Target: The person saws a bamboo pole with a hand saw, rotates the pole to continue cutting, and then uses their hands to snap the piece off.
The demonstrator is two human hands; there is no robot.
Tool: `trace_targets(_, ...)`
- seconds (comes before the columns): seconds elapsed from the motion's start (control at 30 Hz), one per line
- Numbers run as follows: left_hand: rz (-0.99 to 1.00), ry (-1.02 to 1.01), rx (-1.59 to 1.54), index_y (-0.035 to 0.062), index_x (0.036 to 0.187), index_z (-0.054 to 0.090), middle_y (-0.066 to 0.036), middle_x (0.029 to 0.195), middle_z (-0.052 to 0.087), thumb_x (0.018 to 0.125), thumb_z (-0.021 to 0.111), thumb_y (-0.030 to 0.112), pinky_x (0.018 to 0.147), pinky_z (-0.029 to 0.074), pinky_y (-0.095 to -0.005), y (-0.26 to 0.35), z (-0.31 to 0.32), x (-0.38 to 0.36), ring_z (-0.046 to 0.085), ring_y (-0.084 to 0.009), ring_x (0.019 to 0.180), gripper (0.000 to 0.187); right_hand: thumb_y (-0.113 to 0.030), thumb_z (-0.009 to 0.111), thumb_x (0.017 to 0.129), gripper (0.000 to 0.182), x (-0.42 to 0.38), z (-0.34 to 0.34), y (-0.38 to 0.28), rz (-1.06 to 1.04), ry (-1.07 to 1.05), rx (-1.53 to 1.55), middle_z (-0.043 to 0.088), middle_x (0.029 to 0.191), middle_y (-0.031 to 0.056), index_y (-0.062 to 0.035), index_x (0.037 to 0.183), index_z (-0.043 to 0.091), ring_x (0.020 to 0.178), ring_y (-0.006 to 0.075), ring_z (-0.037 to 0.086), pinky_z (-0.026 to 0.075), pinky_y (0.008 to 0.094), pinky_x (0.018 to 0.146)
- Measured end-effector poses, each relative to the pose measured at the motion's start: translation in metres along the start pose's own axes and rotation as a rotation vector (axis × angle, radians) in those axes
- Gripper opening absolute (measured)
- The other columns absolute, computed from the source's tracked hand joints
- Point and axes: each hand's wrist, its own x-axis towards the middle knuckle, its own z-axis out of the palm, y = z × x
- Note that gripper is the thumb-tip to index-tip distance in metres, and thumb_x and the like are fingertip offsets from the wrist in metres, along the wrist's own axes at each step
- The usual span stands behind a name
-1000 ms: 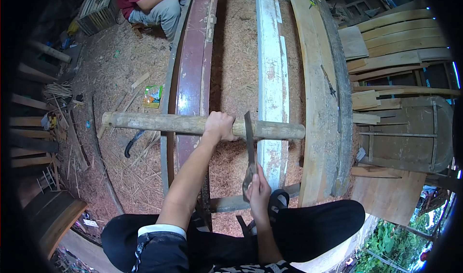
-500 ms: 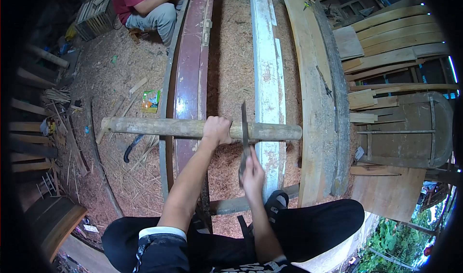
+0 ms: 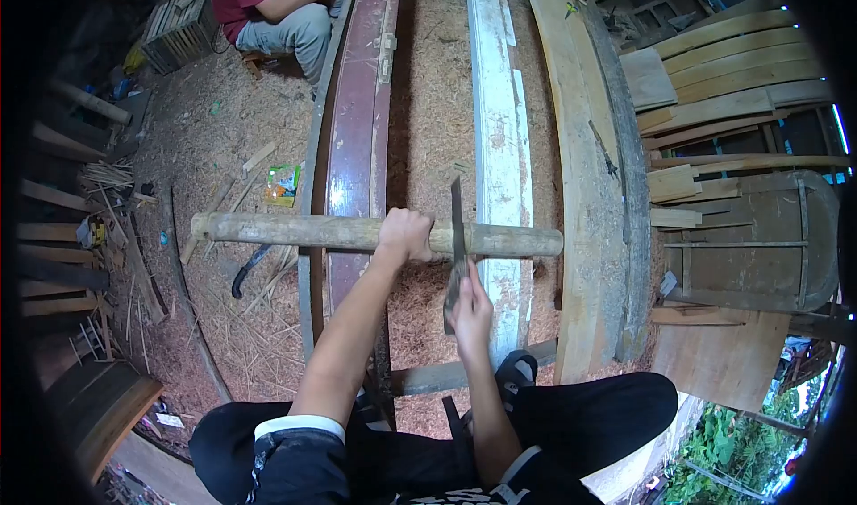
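A bamboo pole (image 3: 321, 232) lies crosswise over a maroon board (image 3: 351, 139) and a white-painted board (image 3: 502, 157). My left hand (image 3: 406, 233) is wrapped around the pole near its middle, pressing it from above. In my right hand (image 3: 470, 313) is the handle of a hand saw (image 3: 458, 215). The saw's narrow blade crosses the pole between my left hand and the white board, its tip pointing away from me. Part of the handle is hidden by my fingers.
A person in a red shirt (image 3: 241, 4) sits at the upper left with an arm on the boards. A dark-handled knife (image 3: 245, 273) lies on the shavings-covered floor under the pole. Long wooden planks (image 3: 576, 193) run along the right, with stacked boards (image 3: 741, 59) beyond.
The saw and my right hand have slid slightly forward, away from me, across the pole. My left hand keeps its hold, and the pole stays in place.
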Motion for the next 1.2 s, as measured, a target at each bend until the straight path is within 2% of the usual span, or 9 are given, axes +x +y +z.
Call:
trace_targets(0.37,0.006,-0.004,0.034,0.0104,0.101,0.070,-0.015,0.089,0.073,0.063,0.078,0.042,0.075,0.057,-0.0400,-0.001,0.012,0.003,0.072,-0.0298,0.085,0.051,-0.025,0.047,0.106,0.047,0.015,0.009,0.003,-0.119,0.074,-0.157,0.063,0.087,0.0022,-0.0007,0.146,0.045,0.061,0.0046,0.047,0.042,0.0248,0.056)
trace_targets(0.47,-0.002,0.020,0.035,0.0103,0.101,0.070,-0.014,0.088,0.073,0.062,0.078,0.042,0.073,0.057,-0.0397,-0.002,0.012,0.004,0.072,-0.0296,0.083,0.051,-0.025,0.048,0.105,0.047,-0.033,-0.012,0.034,-0.415,0.147,-0.302,0.060,0.083,-0.0005,-0.0011,0.146,0.045,0.058,0.0038,0.044,0.040,0.0245,0.053)
trace_targets(0.53,-0.004,0.008,0.029,0.0102,0.100,0.070,-0.015,0.087,0.073,0.062,0.078,0.046,0.073,0.057,-0.0400,0.000,0.013,0.002,0.072,-0.0298,0.082,0.053,-0.024,0.049,0.105,0.047,-0.053,-0.022,0.012,-0.019,0.013,-0.196,0.067,0.097,0.0059,-0.0010,0.145,0.046,0.073,0.0073,0.058,0.046,0.0239,0.061)
trace_targets(0.67,-0.009,0.058,0.007,0.0101,0.097,0.071,-0.015,0.090,0.073,0.061,0.080,0.050,0.075,0.057,-0.0401,0.000,0.010,0.002,0.072,-0.0299,0.085,0.055,-0.025,0.048,0.105,0.046,0.025,0.011,-0.028,-0.169,0.044,-0.180,0.057,0.138,0.0200,0.0011,0.143,0.048,0.117,0.0193,0.060,0.046,0.0281,0.095)
trace_targets(0.8,0.038,-0.041,-0.004,0.0069,0.103,0.068,-0.017,0.089,0.072,0.058,0.081,0.059,0.076,0.056,-0.0432,-0.007,0.000,0.007,0.072,-0.0324,0.086,0.070,-0.027,0.047,0.105,0.047,-0.044,-0.016,-0.017,-0.069,0.005,-0.139,0.060,0.134,0.0199,0.0023,0.142,0.048,0.120,0.0207,0.057,0.040,0.0318,0.104)
trace_targets(0.87,0.046,-0.043,-0.014,0.0069,0.102,0.068,-0.017,0.088,0.072,0.057,0.081,0.058,0.076,0.056,-0.0433,-0.003,0.003,0.008,0.072,-0.0325,0.086,0.069,-0.025,0.048,0.105,0.046,-0.047,-0.024,0.009,-0.178,0.066,-0.302,0.063,0.129,0.0170,0.0010,0.143,0.048,0.096,0.0137,0.064,0.048,0.0268,0.086)
trace_targets(0.97,-0.013,-0.008,0.003,0.0092,0.097,0.071,-0.016,0.095,0.073,0.058,0.082,0.056,0.080,0.056,-0.0406,-0.003,0.002,0.006,0.072,-0.0294,0.090,0.062,-0.024,0.047,0.106,0.044,0.008,-0.003,0.007,-0.065,0.015,-0.126,0.061,0.088,-0.0002,-0.0047,0.145,0.048,0.056,0.0014,0.039,0.033,0.0207,0.047)
trace_targets(1.13,0.014,-0.083,0.002,0.0084,0.097,0.072,-0.015,0.095,0.073,0.058,0.083,0.057,0.080,0.056,-0.0405,-0.003,-0.007,0.007,0.072,-0.0296,0.091,0.064,-0.023,0.046,0.106,0.043,-0.013,-0.007,0.019,-0.099,0.020,-0.141,0.062,0.089,-0.0011,-0.0042,0.145,0.049,0.057,0.0007,0.041,0.033,0.0196,0.047)
trace_targets(1.2,0.009,-0.075,-0.003,0.0084,0.098,0.072,-0.015,0.095,0.073,0.058,0.083,0.057,0.080,0.056,-0.0406,-0.004,-0.008,0.008,0.072,-0.0299,0.092,0.064,-0.023,0.046,0.106,0.043,-0.038,-0.019,0.031,-0.476,0.159,-0.410,0.062,0.087,-0.0017,-0.0044,0.144,0.049,0.057,0.0003,0.041,0.032,0.0194,0.047)
